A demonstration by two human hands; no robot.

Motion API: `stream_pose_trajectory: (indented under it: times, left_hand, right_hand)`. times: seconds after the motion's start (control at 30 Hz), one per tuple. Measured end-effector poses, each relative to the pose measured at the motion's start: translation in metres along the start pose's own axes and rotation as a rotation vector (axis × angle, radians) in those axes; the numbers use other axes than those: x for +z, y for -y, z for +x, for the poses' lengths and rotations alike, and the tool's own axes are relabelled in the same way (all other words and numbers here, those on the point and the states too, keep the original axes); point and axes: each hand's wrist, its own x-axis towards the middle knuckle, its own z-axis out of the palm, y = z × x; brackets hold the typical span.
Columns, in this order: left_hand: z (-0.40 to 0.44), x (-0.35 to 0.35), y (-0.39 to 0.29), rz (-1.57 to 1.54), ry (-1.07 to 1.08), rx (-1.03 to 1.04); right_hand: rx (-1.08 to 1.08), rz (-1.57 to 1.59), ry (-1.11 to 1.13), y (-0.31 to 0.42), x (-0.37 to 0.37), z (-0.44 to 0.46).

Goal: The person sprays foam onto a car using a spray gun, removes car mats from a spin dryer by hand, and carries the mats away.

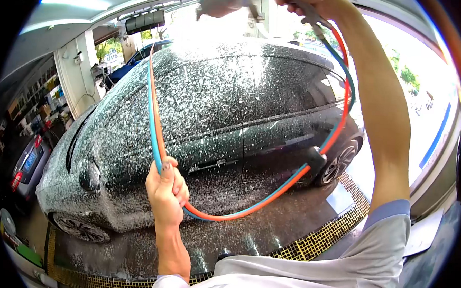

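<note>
Spray gun (309, 13), grey: one, at the top of the view, in the right hand (329, 3), whose fingers are wrapped round its handle; hand and gun are partly cut off by the upper edge, and the gun's front end, to the left of that hand, is blurred.

Twin hose (248, 212), orange-red and blue-green: one, running down from the gun, through a black hose clip (316, 158) below the right hand, then in a low loop to the left hand (168, 190). The left hand is closed in a fist around it; a further length rises above that fist.

Dark car (288, 128): one, beyond both hands, spattered with white foam, thickest above and to the left of the left hand. Fitted with a door mirror (89, 175) left of the left hand, a front wheel (82, 227) lower left of it, and a rear wheel (340, 163) below the right hand.

Yellow grating (335, 226): bordering the wet floor, lower right of the left hand.

Grey car (29, 161), blue plate, red tail lights: far left of the left hand.

White pillar (78, 75): upper left of the left hand.
</note>
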Motion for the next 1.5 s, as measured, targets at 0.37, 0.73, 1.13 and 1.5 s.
stream_pose_trajectory:
  times: [0.37,0.73,1.13,1.5]
  left_hand:
    - [-0.003,0.085,0.045,0.081,-0.099,0.003]
    - [-0.009,0.214,0.146,0.041,-0.236,-0.140]
    - [0.009,0.303,0.203,0.129,-0.290,-0.259]
    - [-0.017,0.211,0.158,0.281,-0.334,-0.315]
  right_hand:
    - [0.011,0.029,0.018,-0.122,-0.121,0.026]
    - [0.040,-0.310,-0.409,-0.367,-0.375,0.009]
    - [0.418,-0.751,-0.714,-0.580,-0.486,-0.106]
    - [0.313,-0.602,-0.334,-0.619,-0.229,-0.304]
